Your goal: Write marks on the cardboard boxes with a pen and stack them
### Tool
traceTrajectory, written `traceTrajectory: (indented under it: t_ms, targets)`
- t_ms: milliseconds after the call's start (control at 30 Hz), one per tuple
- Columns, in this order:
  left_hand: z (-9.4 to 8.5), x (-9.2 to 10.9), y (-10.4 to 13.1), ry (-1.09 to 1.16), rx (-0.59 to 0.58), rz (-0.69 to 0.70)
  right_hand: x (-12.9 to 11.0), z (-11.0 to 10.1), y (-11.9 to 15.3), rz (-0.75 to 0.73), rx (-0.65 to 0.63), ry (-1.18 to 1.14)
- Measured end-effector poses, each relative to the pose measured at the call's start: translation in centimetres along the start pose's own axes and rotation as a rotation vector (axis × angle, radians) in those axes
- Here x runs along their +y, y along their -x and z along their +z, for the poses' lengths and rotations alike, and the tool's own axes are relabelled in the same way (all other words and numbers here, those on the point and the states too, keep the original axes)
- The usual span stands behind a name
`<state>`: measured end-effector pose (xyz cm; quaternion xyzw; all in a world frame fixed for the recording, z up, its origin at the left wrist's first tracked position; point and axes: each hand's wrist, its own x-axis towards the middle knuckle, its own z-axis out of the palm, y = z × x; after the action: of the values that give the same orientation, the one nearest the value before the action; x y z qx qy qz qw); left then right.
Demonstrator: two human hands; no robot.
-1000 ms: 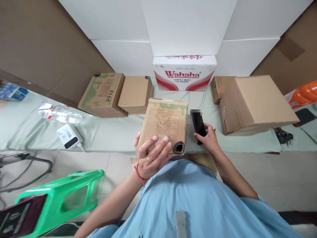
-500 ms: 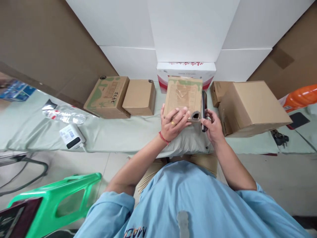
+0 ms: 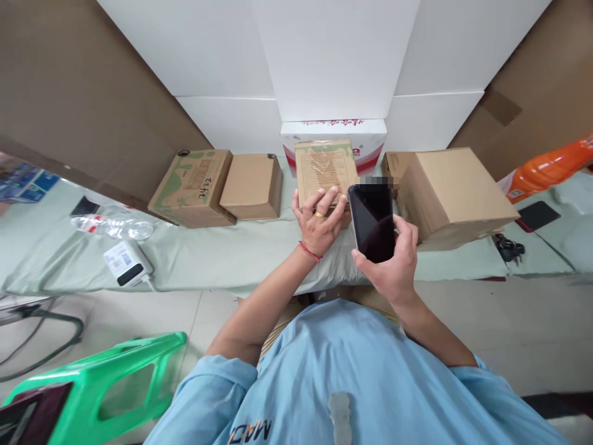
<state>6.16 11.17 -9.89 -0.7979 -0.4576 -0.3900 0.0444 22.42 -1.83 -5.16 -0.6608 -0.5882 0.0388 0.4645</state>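
Note:
In the middle of the table stands a cardboard box (image 3: 324, 164) with green print and clear tape. My left hand (image 3: 319, 222) lies on the front part of its top, fingers spread, a ring and a red bracelet on it. Beside the box's right front corner, my right hand (image 3: 393, 259) grips a smartphone (image 3: 373, 222), its dark screen facing up toward me. The phone covers part of the box's right side. A white carton (image 3: 333, 128) with red print is behind the box.
Two cardboard boxes (image 3: 252, 185) sit side by side on the left. A larger box (image 3: 463, 185) stands at right, near an orange bottle (image 3: 551, 167), keys (image 3: 509, 248) and a dark flat device (image 3: 538, 216). A power bank (image 3: 127, 262) and plastic bottle (image 3: 115, 227) lie left. A green stool (image 3: 92, 377) is below.
My right hand has turned the phone from edge-on to screen-up and brought it toward the box's front corner. My left hand stays on the box, with its fingers now more spread.

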Motion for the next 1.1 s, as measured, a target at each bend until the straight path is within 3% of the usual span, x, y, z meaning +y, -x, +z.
traceTrajectory:
  t_ms: [267, 400, 667, 767, 900, 1000, 1100]
  targets:
    - [0.8, 0.2, 1.1, -0.017, 0.073, 0.002, -2.5, 0.8, 1.2, -0.048, 0.031, 0.005]
    - [0.8, 0.3, 1.4, 0.027, 0.057, -0.034, -2.8, 0.9, 1.8, -0.046, 0.046, -0.032]
    - [0.5, 0.8, 1.4, -0.060, 0.127, 0.032, -2.4, 0.2, 2.1, -0.026, 0.052, -0.014]
    - [-0.7, 0.8, 1.5, -0.038, 0.087, 0.042, -0.5, -0.2, 2.1, 0.045, 0.045, -0.001]
    - [-3.9, 0.3, 2.9, -0.003, 0.069, 0.073, 3.4, 0.0, 2.3, 0.243, 0.020, 0.048]
    - [-6.4, 0.0, 4.7, 0.071, 0.158, 0.119, 6.0, 0.9, 3.1, 0.391, -0.115, 0.138]
    - [-7.9, 0.0, 6.5, 0.148, 0.252, 0.080, 7.0, 2.1, 4.1, 0.474, -0.303, 0.204]
